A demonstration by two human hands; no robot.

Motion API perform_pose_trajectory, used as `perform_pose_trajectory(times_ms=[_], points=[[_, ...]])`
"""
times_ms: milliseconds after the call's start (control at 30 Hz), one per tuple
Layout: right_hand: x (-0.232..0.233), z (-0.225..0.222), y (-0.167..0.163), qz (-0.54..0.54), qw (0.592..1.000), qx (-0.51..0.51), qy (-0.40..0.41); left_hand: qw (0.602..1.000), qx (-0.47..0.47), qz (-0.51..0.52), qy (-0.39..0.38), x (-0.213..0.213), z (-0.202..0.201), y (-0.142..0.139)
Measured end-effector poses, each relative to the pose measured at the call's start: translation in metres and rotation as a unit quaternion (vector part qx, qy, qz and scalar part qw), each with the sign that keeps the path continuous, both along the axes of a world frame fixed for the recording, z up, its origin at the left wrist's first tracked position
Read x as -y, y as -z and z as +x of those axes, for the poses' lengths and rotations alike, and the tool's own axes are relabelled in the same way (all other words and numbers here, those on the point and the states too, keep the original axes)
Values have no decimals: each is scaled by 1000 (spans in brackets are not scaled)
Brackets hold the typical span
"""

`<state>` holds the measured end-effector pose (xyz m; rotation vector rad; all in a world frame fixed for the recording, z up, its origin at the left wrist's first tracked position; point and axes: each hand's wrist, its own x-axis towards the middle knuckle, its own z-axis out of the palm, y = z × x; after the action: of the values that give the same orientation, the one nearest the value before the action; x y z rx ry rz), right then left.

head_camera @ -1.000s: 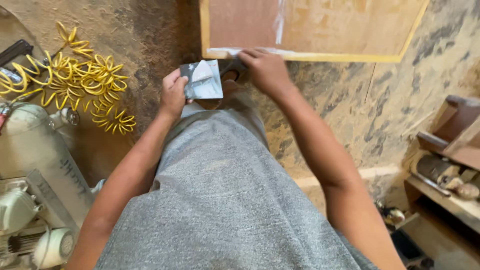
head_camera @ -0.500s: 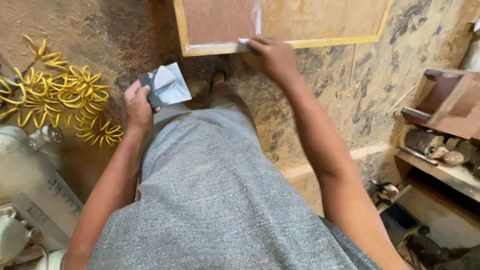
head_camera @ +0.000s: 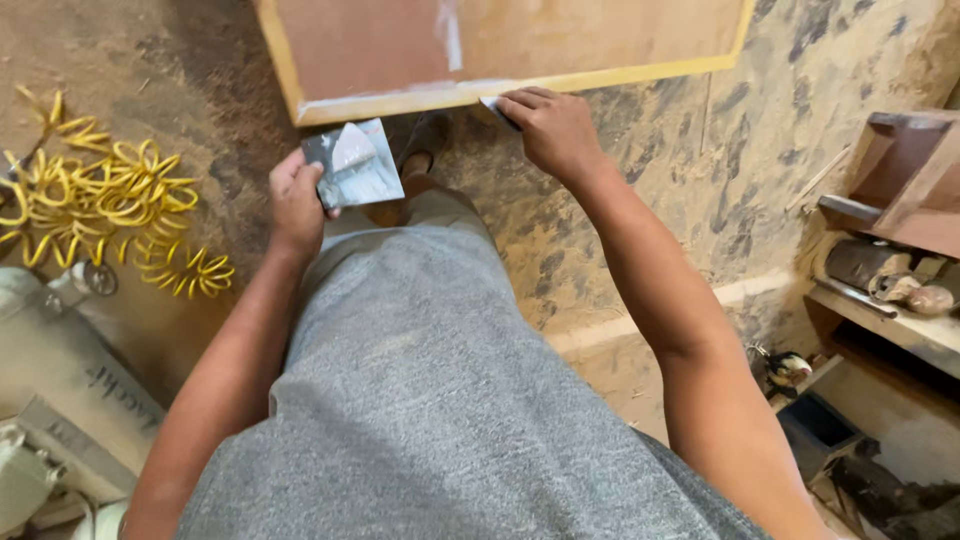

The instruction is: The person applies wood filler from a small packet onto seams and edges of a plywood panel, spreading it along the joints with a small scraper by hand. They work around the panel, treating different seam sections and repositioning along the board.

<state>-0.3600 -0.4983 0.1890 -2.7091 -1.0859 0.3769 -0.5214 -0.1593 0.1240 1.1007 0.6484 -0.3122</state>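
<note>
Two bare hands work over a dusty, blotchy stone floor point(head_camera: 640, 190) in a messy workshop. The left hand point(head_camera: 297, 205) grips a flat grey metal plate with a lump of white paste point(head_camera: 354, 165) on it, held up in front of the person's grey shirt point(head_camera: 430, 400), while the right hand point(head_camera: 553, 130) pinches a small flat scraper blade point(head_camera: 497, 107) against the near yellow edge of a big brown wooden board point(head_camera: 500, 45). Yellow curly hose point(head_camera: 110, 200) lies on the floor to the left, and brown wooden shelves with tools point(head_camera: 900, 220) stand at the right.

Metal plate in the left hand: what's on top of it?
On the metal plate, held by the left hand, sits a pale mound of putty with thin smears below it. The thumb covers the plate's near-left edge; its underside cannot be seen.
</note>
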Motion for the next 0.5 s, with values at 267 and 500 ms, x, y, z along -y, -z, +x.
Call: perform_pose_trajectory(times_ms=[267, 500], points=[[48, 6, 33, -6, 997, 69, -37, 999, -28, -6, 28, 61, 13, 6], [100, 19, 35, 28, 996, 76, -26, 999, 4, -15, 33, 117, 30, -3]])
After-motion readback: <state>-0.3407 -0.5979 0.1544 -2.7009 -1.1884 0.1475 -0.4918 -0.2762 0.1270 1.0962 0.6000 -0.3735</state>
